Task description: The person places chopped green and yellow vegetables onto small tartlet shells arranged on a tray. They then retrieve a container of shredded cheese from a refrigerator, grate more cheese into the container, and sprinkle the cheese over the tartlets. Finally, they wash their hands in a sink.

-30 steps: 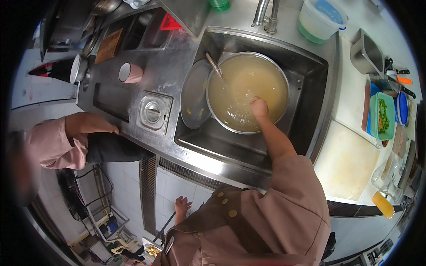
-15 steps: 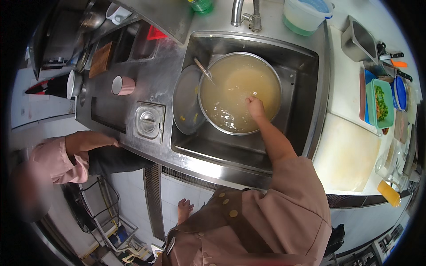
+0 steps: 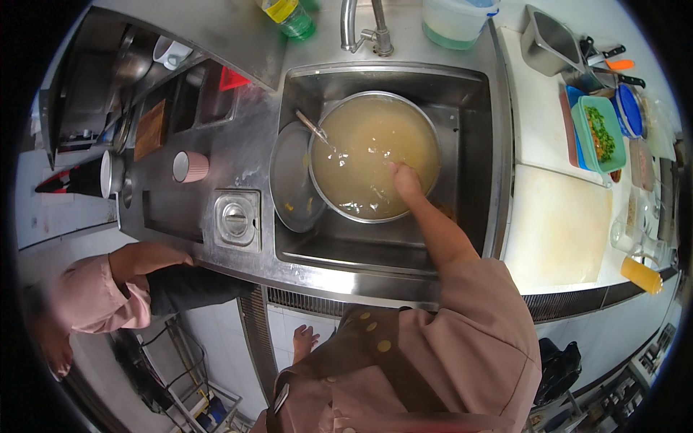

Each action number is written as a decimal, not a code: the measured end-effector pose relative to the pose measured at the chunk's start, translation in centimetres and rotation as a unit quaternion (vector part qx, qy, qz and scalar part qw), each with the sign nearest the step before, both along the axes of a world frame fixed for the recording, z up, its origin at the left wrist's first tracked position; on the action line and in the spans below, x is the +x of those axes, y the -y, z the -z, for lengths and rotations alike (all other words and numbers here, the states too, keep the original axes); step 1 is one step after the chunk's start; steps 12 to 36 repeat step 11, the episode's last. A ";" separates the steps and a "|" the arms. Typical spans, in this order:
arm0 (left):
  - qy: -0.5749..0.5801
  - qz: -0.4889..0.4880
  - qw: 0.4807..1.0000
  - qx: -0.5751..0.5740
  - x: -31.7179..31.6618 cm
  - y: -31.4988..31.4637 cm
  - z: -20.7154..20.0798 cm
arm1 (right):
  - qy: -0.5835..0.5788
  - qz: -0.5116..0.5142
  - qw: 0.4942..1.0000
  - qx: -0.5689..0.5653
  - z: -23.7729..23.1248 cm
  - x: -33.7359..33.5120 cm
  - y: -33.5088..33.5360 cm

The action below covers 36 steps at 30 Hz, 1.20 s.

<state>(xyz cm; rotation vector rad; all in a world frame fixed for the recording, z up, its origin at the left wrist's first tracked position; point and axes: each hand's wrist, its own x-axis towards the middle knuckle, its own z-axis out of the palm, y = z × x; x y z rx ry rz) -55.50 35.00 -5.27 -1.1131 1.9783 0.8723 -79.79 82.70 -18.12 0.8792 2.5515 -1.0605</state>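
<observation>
A large round metal pot [image 3: 375,220] stands in the steel sink, filled with cloudy yellowish water [image 3: 368,137]. My right hand [image 3: 406,180] reaches into it near the right side; its fingertips are under the water and hidden. A slim metal rod or tube [image 3: 312,127] rests over the pot's left rim, its end at the water. Left of the pot, a grey round lid or pan [image 3: 289,177] with yellow bits leans in the sink. My left hand [image 3: 304,340] hangs low beside my body, fingers apart, holding nothing.
A tap [image 3: 367,32] stands behind the sink [image 3: 469,180]. At left are a pink ribbed cup [image 3: 190,167], a lidded steel container [image 3: 237,220] and another person's arm [image 3: 148,256]. On the right counter lie a cutting board [image 3: 559,224], a green tub of chopped greens [image 3: 600,133] and knives [image 3: 610,54].
My view has shifted, so the sink sits further left and lower. My right hand stays in the pot, its fingers now deeper in the water. The other person has shifted slightly at left.
</observation>
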 end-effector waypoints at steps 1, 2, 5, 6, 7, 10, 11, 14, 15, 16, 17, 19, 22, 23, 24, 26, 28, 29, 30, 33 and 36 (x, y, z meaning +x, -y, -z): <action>0.018 0.017 1.000 -0.017 -0.4 0.1 0.2 | 0.037 -0.007 0.999 0.005 -0.2 0.4 -0.1; 0.012 0.026 1.000 -0.009 -0.8 0.3 0.5 | 0.054 -0.008 0.998 0.020 0.0 0.7 -0.1; 0.018 0.023 0.999 0.024 -2.2 1.7 2.1 | 0.093 -0.299 0.941 0.126 2.1 1.9 1.7; 0.019 0.009 0.998 0.053 -2.8 2.5 2.8 | 0.049 -0.230 0.966 0.109 2.9 2.1 2.3; 0.012 -0.001 0.997 0.078 -3.4 3.1 3.7 | 0.022 -0.165 0.982 0.086 3.6 2.1 2.6; -0.021 -0.024 0.989 0.145 -5.7 4.9 5.8 | 0.050 -0.049 0.996 0.055 4.2 2.6 2.9; -0.022 -0.002 0.987 0.158 -7.7 5.2 6.5 | 0.087 -0.007 0.994 0.064 3.8 2.9 2.8; -0.022 -0.002 0.987 0.158 -7.7 5.2 6.5 | 0.087 -0.007 0.994 0.064 3.8 2.9 2.8; -0.022 -0.002 0.987 0.158 -7.7 5.2 6.5 | 0.087 -0.007 0.994 0.064 3.8 2.9 2.8; -0.022 -0.002 0.987 0.158 -7.7 5.2 6.5 | 0.087 -0.007 0.994 0.064 3.8 2.9 2.8; -0.022 -0.002 0.987 0.158 -7.7 5.2 6.5 | 0.087 -0.007 0.994 0.064 3.8 2.9 2.8; -0.022 -0.002 0.987 0.158 -7.7 5.2 6.5 | 0.087 -0.007 0.994 0.064 3.8 2.9 2.8; -0.022 -0.002 0.987 0.158 -7.7 5.2 6.5 | 0.087 -0.007 0.994 0.064 3.8 2.9 2.8; -0.022 -0.002 0.987 0.158 -7.7 5.2 6.5 | 0.087 -0.007 0.994 0.064 3.8 2.9 2.8; -0.022 -0.002 0.987 0.158 -7.7 5.2 6.5 | 0.087 -0.007 0.994 0.064 3.8 2.9 2.8; -0.022 -0.002 0.987 0.158 -7.7 5.2 6.5 | 0.087 -0.007 0.994 0.064 3.8 2.9 2.8; -0.022 -0.002 0.987 0.158 -7.7 5.2 6.5 | 0.087 -0.007 0.994 0.064 3.8 2.9 2.8; -0.022 -0.002 0.987 0.158 -7.7 5.2 6.5 | 0.087 -0.007 0.994 0.064 3.8 2.9 2.8; -0.022 -0.002 0.987 0.158 -7.7 5.2 6.5 | 0.087 -0.007 0.994 0.064 3.8 2.9 2.8; -0.022 -0.002 0.987 0.158 -7.7 5.2 6.5 | 0.087 -0.007 0.994 0.064 3.8 2.9 2.8; -0.022 -0.002 0.987 0.158 -7.7 5.2 6.5 | 0.087 -0.007 0.994 0.064 3.8 2.9 2.8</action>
